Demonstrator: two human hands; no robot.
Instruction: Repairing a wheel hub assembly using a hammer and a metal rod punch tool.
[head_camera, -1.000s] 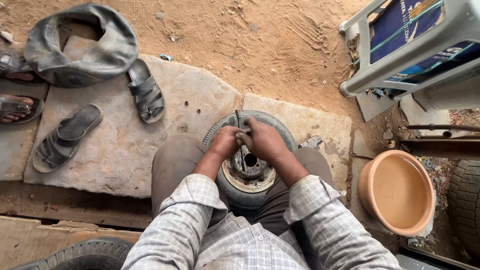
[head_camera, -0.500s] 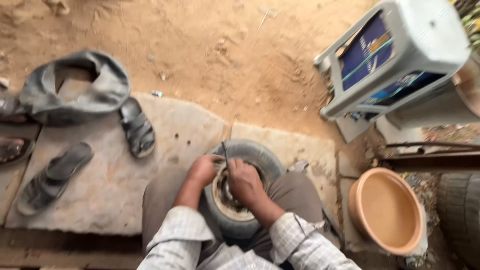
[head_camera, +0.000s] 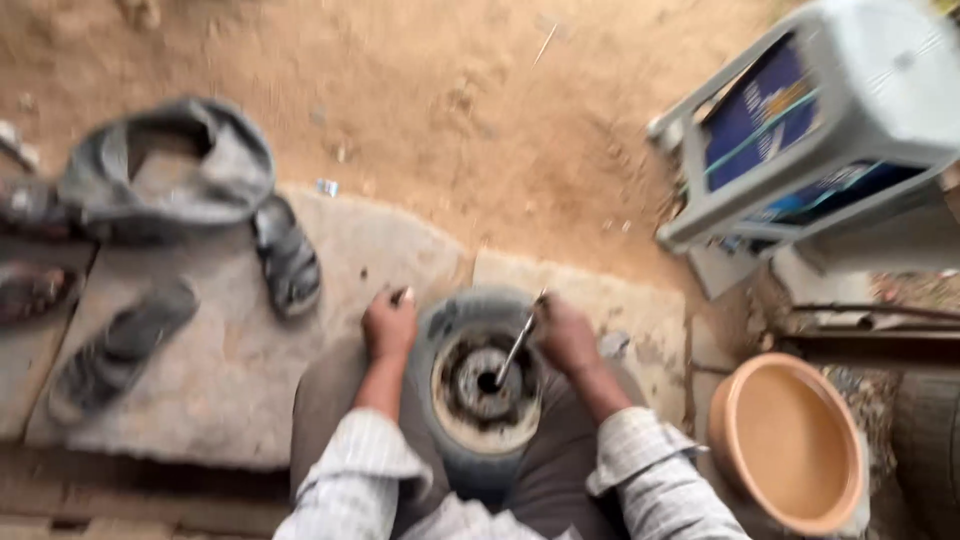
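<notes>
A small tyre on its wheel (head_camera: 482, 385) stands between my knees, rim facing up. My left hand (head_camera: 389, 323) is closed on the tyre's left edge and seems to pinch a small object at its fingertips. My right hand (head_camera: 566, 333) grips a thin metal rod (head_camera: 515, 348) at the tyre's right edge. The rod slants down into the hub hole at the wheel's centre. Both striped sleeves show at the bottom of the blurred head view.
Grey sandals (head_camera: 285, 255) and a limp rubber tube (head_camera: 170, 170) lie on the stone slab (head_camera: 230, 380) at left. An orange bowl (head_camera: 790, 445) sits at right. A grey plastic stool (head_camera: 820, 120) stands at the upper right on sandy ground.
My hands have moved apart from the hub to opposite sides of the tyre. The rod now slants from my right hand into the hub. The view shifted and blurred.
</notes>
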